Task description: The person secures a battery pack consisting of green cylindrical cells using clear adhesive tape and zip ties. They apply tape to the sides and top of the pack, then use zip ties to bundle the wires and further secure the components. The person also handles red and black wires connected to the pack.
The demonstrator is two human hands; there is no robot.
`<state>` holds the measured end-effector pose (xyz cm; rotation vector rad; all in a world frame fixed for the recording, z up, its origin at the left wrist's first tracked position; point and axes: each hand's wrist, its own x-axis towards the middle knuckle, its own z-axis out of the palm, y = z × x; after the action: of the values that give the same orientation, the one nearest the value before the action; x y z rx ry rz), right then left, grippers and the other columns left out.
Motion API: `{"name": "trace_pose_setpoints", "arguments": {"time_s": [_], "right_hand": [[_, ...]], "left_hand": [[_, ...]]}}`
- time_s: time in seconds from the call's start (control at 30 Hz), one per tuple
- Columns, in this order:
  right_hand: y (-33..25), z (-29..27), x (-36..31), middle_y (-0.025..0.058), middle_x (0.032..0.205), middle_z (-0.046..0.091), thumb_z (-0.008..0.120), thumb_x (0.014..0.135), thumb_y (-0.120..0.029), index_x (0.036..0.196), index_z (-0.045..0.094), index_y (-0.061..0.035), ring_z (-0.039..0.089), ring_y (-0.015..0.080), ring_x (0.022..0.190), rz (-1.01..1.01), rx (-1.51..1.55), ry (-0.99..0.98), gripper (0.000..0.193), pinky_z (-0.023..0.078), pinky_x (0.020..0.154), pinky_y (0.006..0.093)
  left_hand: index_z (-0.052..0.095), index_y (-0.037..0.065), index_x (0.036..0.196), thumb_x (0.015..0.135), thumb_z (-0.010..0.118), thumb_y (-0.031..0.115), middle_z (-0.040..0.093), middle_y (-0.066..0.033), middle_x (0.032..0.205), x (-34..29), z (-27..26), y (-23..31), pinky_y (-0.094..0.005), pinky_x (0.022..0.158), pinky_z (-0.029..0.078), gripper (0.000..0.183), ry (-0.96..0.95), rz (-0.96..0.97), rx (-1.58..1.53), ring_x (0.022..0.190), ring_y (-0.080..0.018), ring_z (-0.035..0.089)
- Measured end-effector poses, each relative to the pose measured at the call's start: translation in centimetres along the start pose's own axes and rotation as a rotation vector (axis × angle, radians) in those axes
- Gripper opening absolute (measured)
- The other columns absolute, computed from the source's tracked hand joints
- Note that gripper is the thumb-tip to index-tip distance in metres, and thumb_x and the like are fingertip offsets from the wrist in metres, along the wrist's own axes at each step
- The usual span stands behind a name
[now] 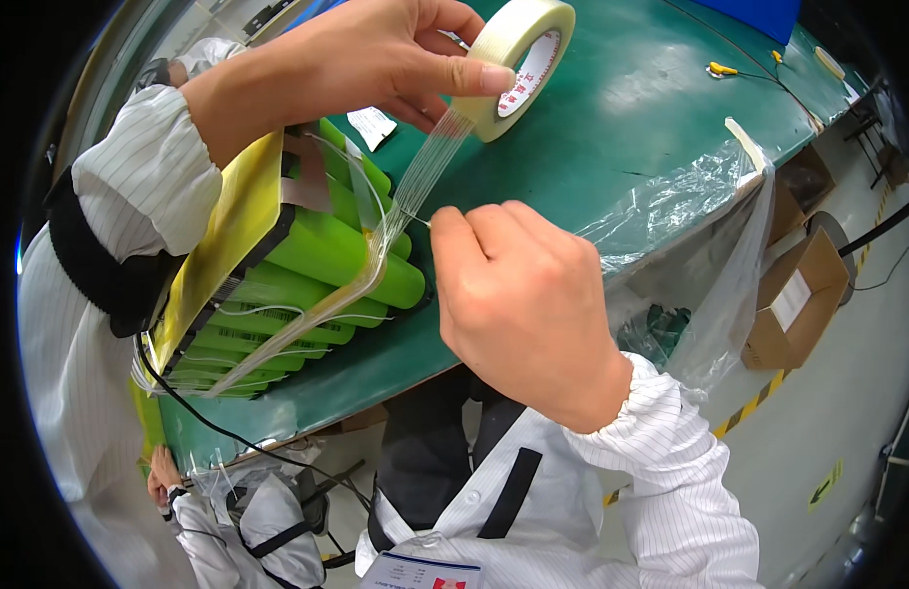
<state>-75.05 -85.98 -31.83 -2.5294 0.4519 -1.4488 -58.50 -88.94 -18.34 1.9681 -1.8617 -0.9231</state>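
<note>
Both hands are busy in the head view. The left hand (415, 64) has its thumb pressed on a roll of tape (503, 37), with fingers bent around behind, so it grips the roll. The right hand (523, 304) is curled up like a fist, near the pulled-out strip (430, 167). A thin white wire (415, 217) reaches its finger, but I cannot tell if the hand pinches it.

The roll is up over the green desk (661, 74), just past the pack of green tubes (322, 250). Its strip runs down to the pack and along the side of it.

I think the roll is light and firm, and easy to hold by its round edge or through the hole. The strip looks thin and bendy, and should be sticky on one side, so pinching its edges seems best. It may twist or fold.

The roll is pale cream, with a white ring inside that has red marks. The strip is see-through, with fine lines along it, and it bunches up where it meets the tubes.
</note>
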Motion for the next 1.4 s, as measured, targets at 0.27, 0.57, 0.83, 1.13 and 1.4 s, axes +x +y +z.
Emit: {"name": "trace_pose_setpoints", "arguments": {"time_s": [0.27,0.57,0.83,1.13,1.4], "right_hand": [[-0.3,-2.6,0.0,0.0129,0.08,0.067,0.072,0.077,0.002,0.094,0.067,0.0034,0.061,0.0268,0.063,0.114,0.154,0.139,0.018,0.05,0.055,0.0349],[-0.3,1.4,-0.3,0.0138,0.075,0.065,0.071,0.078,0.001,0.092,0.065,0.0059,0.062,0.0277,0.062,0.133,0.207,0.098,0.017,0.051,0.057,0.0356],[-0.8,1.3,-0.2,0.0129,0.072,0.063,0.069,0.078,0.001,0.092,0.065,0.0063,0.062,0.0274,0.061,0.132,0.202,0.087,0.015,0.05,0.056,0.0356],[-0.7,1.3,-0.2,0.0072,0.06,0.052,0.066,0.067,-0.001,0.072,0.057,-0.0021,0.057,0.0231,0.055,0.081,0.052,0.011,0.01,0.046,0.048,0.035],[0.0,-0.7,-1.6,0.0073,0.061,0.053,0.066,0.073,-0.004,0.073,0.058,-0.0025,0.056,0.0244,0.055,0.19,0.019,-0.004,0.008,0.046,0.048,0.0364]], "left_hand": [[0.06,0.002,0.119,0.092,0.07,0.036,0.072,-0.0067,0.099,-0.3,0.0,-0.1,-0.0269,0.081,0.059,0.044,0.02,-0.007,-0.007,0.088,-0.011,0.07],[0.059,0.002,0.119,0.093,0.069,0.035,0.072,-0.0069,0.1,0.3,0.0,-0.4,-0.0274,0.083,0.059,0.043,0.001,0.019,-0.03,0.09,-0.0111,0.07],[0.059,0.002,0.118,0.093,0.069,0.034,0.072,-0.007,0.1,0.2,0.1,-0.3,-0.0275,0.083,0.06,0.042,0.012,0.008,-0.032,0.09,-0.0112,0.07],[0.059,0.001,0.119,0.094,0.069,0.033,0.071,-0.0089,0.101,0.3,-0.3,-0.5,-0.0302,0.085,0.059,0.042,-0.02,0.033,0.01,0.09,-0.0137,0.07],[0.053,0.001,0.13,0.094,0.068,0.036,0.069,-0.0115,0.109,0.5,-0.6,-1.1,-0.033,0.088,0.059,0.053,0.207,0.021,-0.114,0.096,-0.0189,0.071]]}}
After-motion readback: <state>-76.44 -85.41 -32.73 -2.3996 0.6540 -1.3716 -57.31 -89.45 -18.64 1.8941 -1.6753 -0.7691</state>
